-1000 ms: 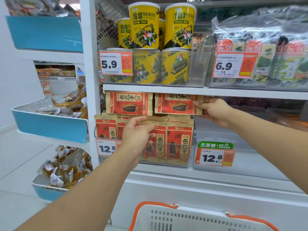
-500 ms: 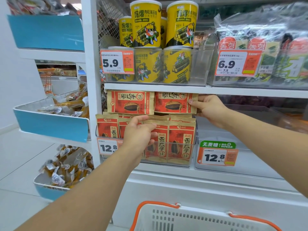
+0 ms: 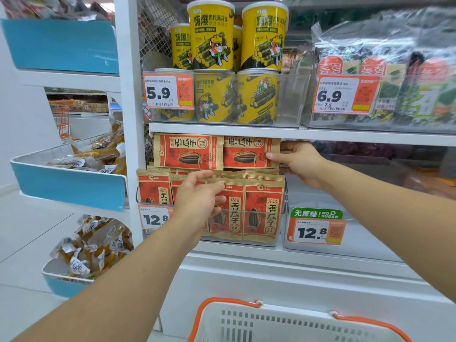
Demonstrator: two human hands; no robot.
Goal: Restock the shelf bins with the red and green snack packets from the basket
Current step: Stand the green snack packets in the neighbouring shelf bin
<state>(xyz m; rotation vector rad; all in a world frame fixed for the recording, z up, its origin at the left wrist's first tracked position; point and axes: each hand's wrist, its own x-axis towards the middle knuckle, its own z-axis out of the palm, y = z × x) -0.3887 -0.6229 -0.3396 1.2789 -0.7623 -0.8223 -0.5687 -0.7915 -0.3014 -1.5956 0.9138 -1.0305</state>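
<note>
Red sunflower-seed packets stand upright in a clear shelf bin (image 3: 281, 225). Two more red packets lie sideways on top of them, one on the left (image 3: 188, 151) and one on the right (image 3: 248, 152). My right hand (image 3: 299, 162) pinches the right end of the sideways right packet. My left hand (image 3: 198, 203) rests with loosely bent fingers against the tops of the upright packets (image 3: 262, 208). The white basket (image 3: 291, 324) with orange handles sits below at the bottom edge; its contents are hidden.
A clear bin (image 3: 350, 240) to the right carries a 12.8 no-sugar tag. Yellow cans (image 3: 211, 35) and seaweed packs (image 3: 385, 77) fill the shelf above. Blue-fronted trays (image 3: 69, 183) with wrapped snacks hang on the rack at left.
My right hand has slid the sideways right packet slightly leftward, closer to the other sideways packet. My left hand has stayed on the upright packets.
</note>
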